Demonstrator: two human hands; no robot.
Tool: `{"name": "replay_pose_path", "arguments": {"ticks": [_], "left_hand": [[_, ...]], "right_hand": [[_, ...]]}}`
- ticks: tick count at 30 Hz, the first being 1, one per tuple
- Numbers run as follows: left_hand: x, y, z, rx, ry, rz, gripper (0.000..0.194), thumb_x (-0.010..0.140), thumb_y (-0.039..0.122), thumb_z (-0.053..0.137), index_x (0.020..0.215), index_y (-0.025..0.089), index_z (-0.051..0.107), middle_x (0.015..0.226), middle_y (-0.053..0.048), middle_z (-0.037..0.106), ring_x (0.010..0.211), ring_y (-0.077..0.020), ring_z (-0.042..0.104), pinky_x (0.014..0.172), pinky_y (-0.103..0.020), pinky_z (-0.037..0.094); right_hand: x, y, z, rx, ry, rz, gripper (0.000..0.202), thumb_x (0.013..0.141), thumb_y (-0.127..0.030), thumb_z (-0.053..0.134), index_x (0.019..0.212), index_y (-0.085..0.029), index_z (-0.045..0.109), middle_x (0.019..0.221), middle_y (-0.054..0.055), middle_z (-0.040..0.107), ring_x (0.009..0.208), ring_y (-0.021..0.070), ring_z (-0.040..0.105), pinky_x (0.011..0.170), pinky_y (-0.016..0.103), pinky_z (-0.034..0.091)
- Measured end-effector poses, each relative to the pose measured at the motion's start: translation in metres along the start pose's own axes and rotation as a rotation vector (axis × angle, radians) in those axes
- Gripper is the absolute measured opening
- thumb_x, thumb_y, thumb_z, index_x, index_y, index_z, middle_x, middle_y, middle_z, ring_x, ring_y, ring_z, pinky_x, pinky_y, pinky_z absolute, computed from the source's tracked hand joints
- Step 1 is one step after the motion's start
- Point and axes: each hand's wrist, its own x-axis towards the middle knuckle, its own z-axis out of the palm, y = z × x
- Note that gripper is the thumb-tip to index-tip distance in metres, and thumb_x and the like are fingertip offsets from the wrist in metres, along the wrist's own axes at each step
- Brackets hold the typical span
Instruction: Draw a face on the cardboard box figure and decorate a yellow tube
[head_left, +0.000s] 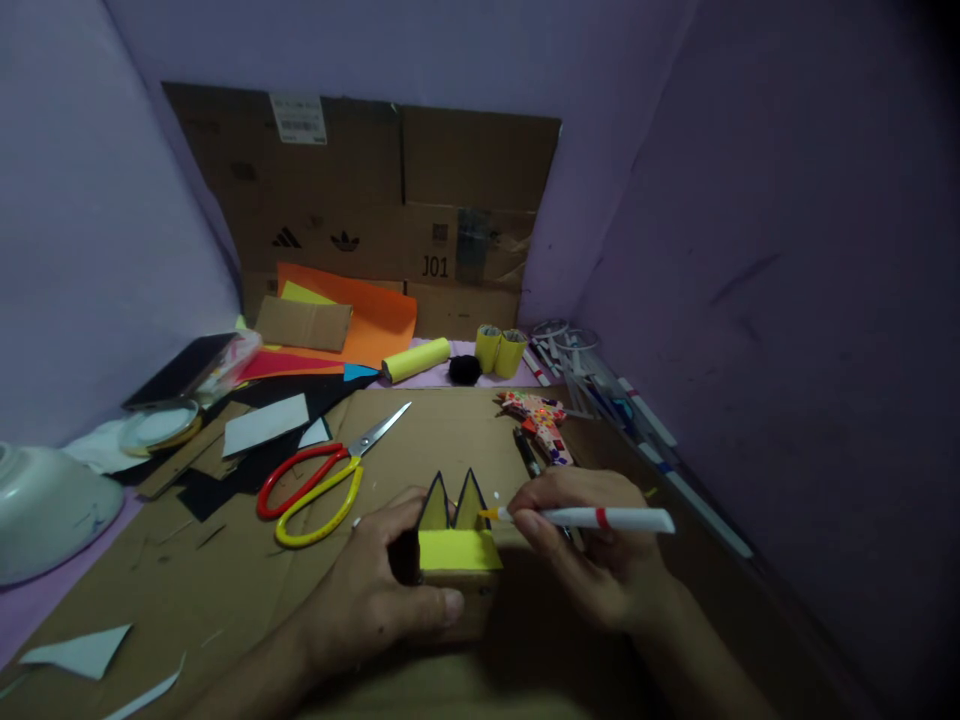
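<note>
A small cardboard piece with a bright yellow strip (pixel 459 550) and two pointed, dark-edged ears (pixel 469 502) stands up near the front middle. My left hand (pixel 382 590) grips it from the left, thumb across its front. Between the fingertips of my right hand (pixel 585 540) is a white marker (pixel 630 518) with a red band. Its yellow-orange tip meets the right ear at its right edge. The lower part of the cardboard is in shadow.
Red-and-yellow scissors (pixel 322 490) lie left of my hands. A glue gun (pixel 544 420), yellow rolls (pixel 416 360), black yarn (pixel 465 370) and markers (pixel 660 455) lie beyond. A bowl (pixel 52 515) sits at the left; a cardboard sheet (pixel 360 180) leans on the wall.
</note>
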Motion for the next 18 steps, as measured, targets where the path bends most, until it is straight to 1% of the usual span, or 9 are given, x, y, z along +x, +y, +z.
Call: {"name": "replay_pose_path", "arguments": {"ticks": [4,7,10,13,18], "left_hand": [[0.0002,0.0001,0.0,0.002,-0.003,0.005,0.042,0.059,0.036,0.075,0.097,0.019,0.069,0.095,-0.004,0.065,0.09,-0.0271,0.058,0.078,-0.035,0.045],[0.0004,-0.0004,-0.0003,-0.002,-0.02,0.016,0.045,0.06,0.036,0.075,0.101,0.019,0.068,0.098,-0.005,0.065,0.095,-0.0289,0.058,0.083,-0.038,0.046],[-0.0001,-0.0014,-0.0008,-0.004,-0.016,0.019,0.047,0.061,0.035,0.075,0.104,0.02,0.067,0.101,-0.006,0.065,0.098,-0.0297,0.058,0.087,-0.04,0.045],[-0.0008,-0.0023,-0.0014,0.012,-0.009,0.014,0.049,0.059,0.035,0.075,0.105,0.019,0.068,0.1,-0.005,0.066,0.095,-0.029,0.058,0.085,-0.039,0.046],[-0.0004,-0.0023,-0.0015,-0.008,-0.017,0.016,0.047,0.06,0.035,0.076,0.104,0.02,0.07,0.098,-0.004,0.065,0.094,-0.0281,0.058,0.084,-0.037,0.045]], "right_hand": [[0.0007,-0.0005,-0.0001,0.013,-0.013,-0.019,0.014,0.083,-0.012,0.055,0.072,-0.017,0.062,0.059,0.001,0.064,0.048,0.0109,0.058,0.047,0.023,0.041],[0.0006,-0.0005,-0.0015,-0.034,0.027,-0.019,0.011,0.083,-0.011,0.056,0.078,-0.016,0.064,0.063,0.002,0.066,0.05,0.0115,0.06,0.048,0.023,0.043],[-0.0002,0.0005,-0.0021,-0.082,0.051,-0.014,0.009,0.083,-0.011,0.058,0.082,-0.017,0.065,0.064,0.001,0.067,0.05,0.011,0.059,0.047,0.022,0.043],[-0.0005,0.001,-0.0008,-0.058,0.063,-0.016,0.011,0.082,-0.01,0.057,0.079,-0.017,0.065,0.062,0.001,0.066,0.048,0.0109,0.058,0.045,0.022,0.041],[-0.0004,-0.0009,0.0009,-0.013,0.028,-0.028,0.014,0.082,-0.01,0.056,0.071,-0.016,0.061,0.057,0.001,0.063,0.047,0.0115,0.057,0.047,0.023,0.041]]}}
